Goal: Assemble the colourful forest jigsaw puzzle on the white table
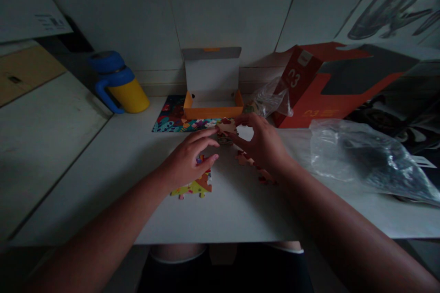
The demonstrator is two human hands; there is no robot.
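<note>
My right hand (263,142) pinches a puzzle piece (226,127) between thumb and fingers, just above a small stack of puzzle pieces (225,139). Opposite it, my left hand (192,158) is open, with fingers apart and its index fingertip close to that piece. Under the left hand lies a joined section of puzzle (195,188) in yellow-green and brown, partly covered by the palm. Loose puzzle pieces (244,158) in red and pinkish tones lie beside my right wrist, some hidden by the forearm.
An open orange box (213,113) stands at the back on a colourful printed sheet (168,119). To its left is a yellow and blue jug (130,94). A large red box (309,96), a crumpled plastic bag (271,98) and a clear plastic bag (364,158) occupy the right side.
</note>
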